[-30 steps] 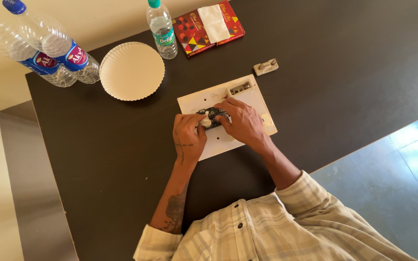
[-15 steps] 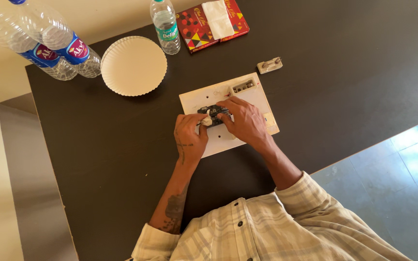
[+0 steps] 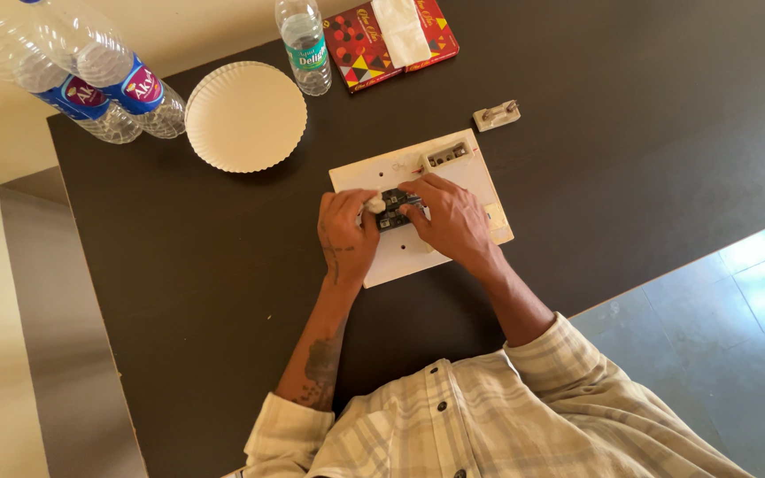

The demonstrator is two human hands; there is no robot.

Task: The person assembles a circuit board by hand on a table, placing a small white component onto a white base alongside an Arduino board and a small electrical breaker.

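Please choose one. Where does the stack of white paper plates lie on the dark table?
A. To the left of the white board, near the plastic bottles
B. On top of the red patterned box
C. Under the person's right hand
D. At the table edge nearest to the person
A: the paper plates lie left of the white board, beside the plastic bottles, apart from the red patterned box and both hands.

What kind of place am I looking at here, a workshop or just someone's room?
Likely an ordinary room or canteen, not a fitted workshop: a plain dark table on a tiled floor, with water bottles and paper plates beside the white board that both hands work on.
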